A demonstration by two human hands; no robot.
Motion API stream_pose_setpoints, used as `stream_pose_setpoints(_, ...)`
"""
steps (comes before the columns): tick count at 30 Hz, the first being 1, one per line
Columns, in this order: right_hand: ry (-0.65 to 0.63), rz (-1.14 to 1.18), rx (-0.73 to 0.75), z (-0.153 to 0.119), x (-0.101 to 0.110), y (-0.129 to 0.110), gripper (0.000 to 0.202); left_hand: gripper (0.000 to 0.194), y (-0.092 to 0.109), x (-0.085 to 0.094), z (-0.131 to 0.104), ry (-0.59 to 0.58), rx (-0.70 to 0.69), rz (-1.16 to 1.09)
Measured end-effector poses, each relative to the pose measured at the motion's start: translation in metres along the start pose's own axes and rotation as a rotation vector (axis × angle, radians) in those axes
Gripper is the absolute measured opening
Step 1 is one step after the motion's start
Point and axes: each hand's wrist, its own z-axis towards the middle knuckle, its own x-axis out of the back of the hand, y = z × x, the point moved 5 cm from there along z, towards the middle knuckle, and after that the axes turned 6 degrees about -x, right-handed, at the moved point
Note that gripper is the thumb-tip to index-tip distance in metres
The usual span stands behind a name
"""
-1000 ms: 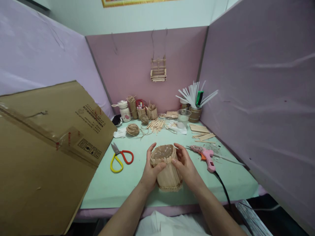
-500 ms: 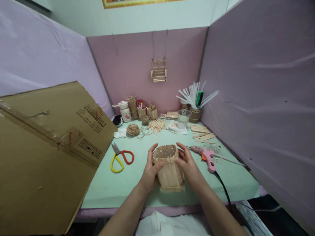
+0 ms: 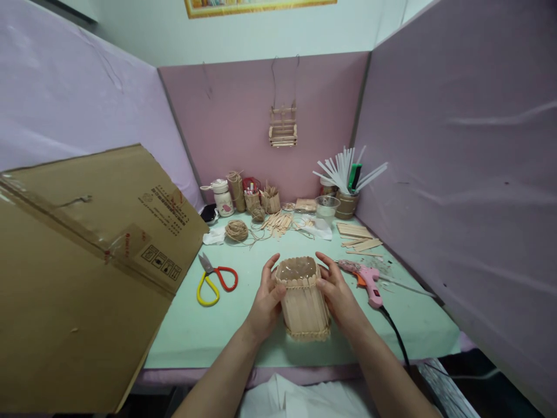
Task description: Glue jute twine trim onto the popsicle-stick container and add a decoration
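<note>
Left of the glue gun (image 3: 369, 278), the left hand (image 3: 267, 303) and right hand (image 3: 342, 295) grip 1 wooden pot (image 3: 304, 309); a slack hold could drop it, a rightward swing bump the glue gun.

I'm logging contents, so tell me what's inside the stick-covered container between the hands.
Inside the container, a shiny, brownish-grey surface with bright glints shows; no separate item is discernible. Its near side hides the lower interior.

Tan container (image 3: 306, 310), interior (image 3: 298, 270) perhaps greyish-brown
</note>
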Motion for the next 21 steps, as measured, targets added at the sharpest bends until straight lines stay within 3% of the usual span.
stream_pose_setpoints(3, -0.002, -0.026, 0.016, 0.0, 0.0, 0.0, 0.065, 0.089, 0.0, 0.0, 0.0, -0.001, 0.007, 0.005)
stream_pose_setpoints(9, -0.008, -0.078, 0.035, -0.001, -0.004, -0.002, 0.068, 0.122, -0.002, 0.004, 0.001, -0.027, -0.02, 0.038)
stream_pose_setpoints(21, 0.04, -0.231, 0.123, -0.008, -0.013, 0.004, 0.071, 0.111, -0.002, 0.003, 0.0, 0.022, -0.004, 0.011)
